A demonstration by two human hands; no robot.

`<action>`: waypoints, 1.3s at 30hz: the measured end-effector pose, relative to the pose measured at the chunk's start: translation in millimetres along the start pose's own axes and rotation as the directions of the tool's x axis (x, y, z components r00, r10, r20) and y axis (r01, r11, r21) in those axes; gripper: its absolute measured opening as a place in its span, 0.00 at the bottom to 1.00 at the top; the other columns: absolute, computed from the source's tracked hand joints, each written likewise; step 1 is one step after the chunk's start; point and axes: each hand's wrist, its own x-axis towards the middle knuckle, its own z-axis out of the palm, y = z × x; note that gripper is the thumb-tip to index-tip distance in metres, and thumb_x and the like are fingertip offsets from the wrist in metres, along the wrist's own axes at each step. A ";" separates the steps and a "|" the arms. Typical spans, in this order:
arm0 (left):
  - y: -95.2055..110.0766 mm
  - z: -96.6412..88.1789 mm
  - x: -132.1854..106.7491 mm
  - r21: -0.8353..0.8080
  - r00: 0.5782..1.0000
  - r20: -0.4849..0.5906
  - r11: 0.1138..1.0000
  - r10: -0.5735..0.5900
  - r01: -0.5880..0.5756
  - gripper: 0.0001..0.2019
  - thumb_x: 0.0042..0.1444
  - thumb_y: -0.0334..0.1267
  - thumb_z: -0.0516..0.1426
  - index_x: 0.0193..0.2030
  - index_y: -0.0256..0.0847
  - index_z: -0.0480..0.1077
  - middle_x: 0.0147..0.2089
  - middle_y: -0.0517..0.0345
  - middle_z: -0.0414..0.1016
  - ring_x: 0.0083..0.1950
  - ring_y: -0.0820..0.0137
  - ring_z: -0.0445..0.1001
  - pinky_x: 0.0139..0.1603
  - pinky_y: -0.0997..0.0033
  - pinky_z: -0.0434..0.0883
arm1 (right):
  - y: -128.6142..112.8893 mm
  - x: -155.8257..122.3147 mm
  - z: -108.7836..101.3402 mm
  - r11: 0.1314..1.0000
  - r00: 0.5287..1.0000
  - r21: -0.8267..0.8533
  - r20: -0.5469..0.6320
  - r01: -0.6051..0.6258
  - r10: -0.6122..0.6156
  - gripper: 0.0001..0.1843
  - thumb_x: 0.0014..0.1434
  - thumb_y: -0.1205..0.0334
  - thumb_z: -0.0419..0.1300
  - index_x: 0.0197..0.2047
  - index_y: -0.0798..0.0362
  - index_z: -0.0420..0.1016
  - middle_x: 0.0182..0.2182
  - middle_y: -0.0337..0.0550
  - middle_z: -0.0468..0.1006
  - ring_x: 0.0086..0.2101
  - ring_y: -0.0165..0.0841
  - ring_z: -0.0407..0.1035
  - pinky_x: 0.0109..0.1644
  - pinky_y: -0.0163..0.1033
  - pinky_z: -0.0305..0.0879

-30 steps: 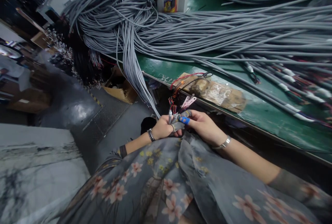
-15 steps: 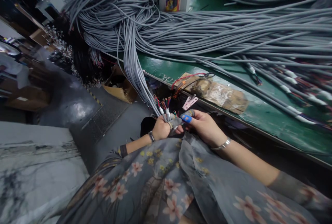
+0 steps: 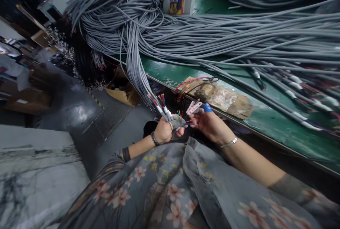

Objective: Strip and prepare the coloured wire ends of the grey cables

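Note:
My left hand (image 3: 164, 130) is closed around several grey cables (image 3: 166, 114), with grey finger covers on some of its fingertips. White sleeves and fanned-out coloured wires (image 3: 162, 98) stick up above the fist. More thin wires (image 3: 188, 122), orange and purple among them, point right from its fingertips. Beside these wire ends is my right hand (image 3: 211, 124), its blue-wrapped thumb lifted and its other fingers loosely bent. The fingertips come close to the wires; whether they touch is unclear. Just above them a pink clip (image 3: 193, 107) sits at the bench edge.
Long grey cables (image 3: 212, 38) run across the green bench (image 3: 159, 68) and hang off its left side in a bundle. A taped cardboard piece (image 3: 225, 101) lies at the bench edge. On the floor stands an open carton (image 3: 123, 96). White-sleeved cable ends (image 3: 294, 85) lie at right.
My right hand's thumb has lifted away from the wires near my left hand and the fingers have loosened. The cables in my left hand have tilted slightly left.

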 end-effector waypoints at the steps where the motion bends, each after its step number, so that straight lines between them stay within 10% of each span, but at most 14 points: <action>1: 2.1 1.0 1.4 -0.009 0.999 0.032 1.000 -0.017 0.017 0.25 0.36 0.58 0.66 0.18 0.37 0.64 0.13 0.62 0.65 0.14 0.78 0.61 0.16 0.76 0.58 | -1.0 4.0 -0.2 1.000 1.000 0.001 0.019 0.001 -0.001 0.24 0.48 0.36 0.63 0.30 0.50 0.75 0.23 0.39 0.74 0.22 0.27 0.64 0.24 0.33 0.65; 25: -0.7 1.4 1.1 0.042 0.997 0.070 0.999 -0.035 0.032 0.24 0.38 0.56 0.65 0.17 0.36 0.65 0.13 0.60 0.65 0.15 0.78 0.61 0.16 0.76 0.56 | -2.7 8.4 7.6 0.981 0.996 0.192 0.087 -0.021 0.005 0.20 0.49 0.40 0.65 0.29 0.50 0.75 0.25 0.38 0.76 0.24 0.27 0.68 0.28 0.32 0.68; 39: 0.5 9.9 4.5 -0.018 0.995 -0.082 0.998 0.051 -0.053 0.25 0.38 0.59 0.64 0.18 0.37 0.65 0.14 0.60 0.65 0.15 0.78 0.61 0.16 0.77 0.57 | 2.1 7.9 8.8 0.899 0.922 -0.258 -0.066 0.353 -0.381 0.26 0.49 0.35 0.61 0.21 0.51 0.68 0.18 0.36 0.67 0.22 0.29 0.61 0.29 0.36 0.63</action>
